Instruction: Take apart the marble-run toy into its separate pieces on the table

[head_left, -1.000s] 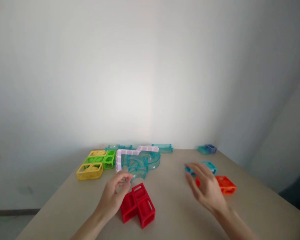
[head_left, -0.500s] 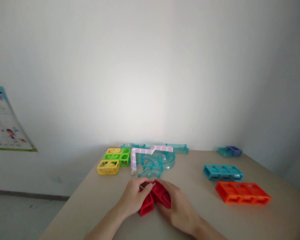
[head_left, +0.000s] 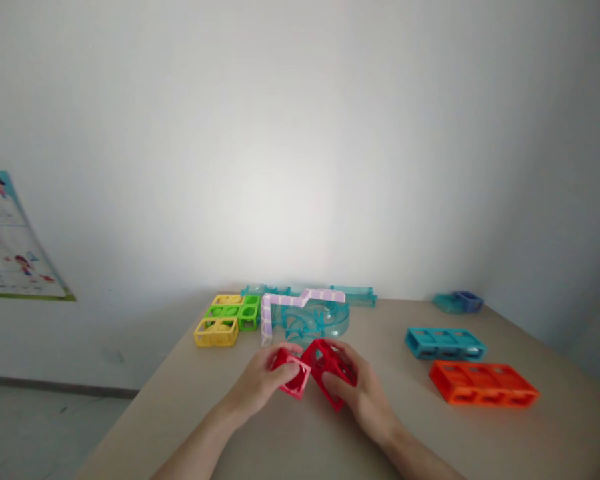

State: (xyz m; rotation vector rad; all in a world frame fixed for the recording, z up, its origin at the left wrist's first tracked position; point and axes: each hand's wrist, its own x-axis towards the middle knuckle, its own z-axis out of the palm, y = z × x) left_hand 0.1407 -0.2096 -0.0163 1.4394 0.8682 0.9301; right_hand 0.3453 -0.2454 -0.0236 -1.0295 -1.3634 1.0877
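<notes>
Just above the table, my left hand (head_left: 263, 383) is closed around a single red cube-shaped frame block (head_left: 300, 383), its thumb across the near side. My right hand (head_left: 363, 393) grips a longer red block piece (head_left: 325, 360) with round openings, tilted with its near end down to the right. The two red pieces meet or nearly meet at their inner corners; whether they are joined I cannot tell. Fingers hide part of both.
Yellow blocks (head_left: 217, 333) and green blocks (head_left: 250, 313) stand at the back left. Beside them lie a lilac zigzag strip (head_left: 285, 301) and clear teal track pieces (head_left: 337, 323). A teal block row (head_left: 445, 343), an orange block row (head_left: 485, 385) and a blue block (head_left: 469, 302) are on the right.
The red pieces have been lifted and turned, so their openings now face me more. My hands have shifted their hold, with the left thumb now on the small block's side.
</notes>
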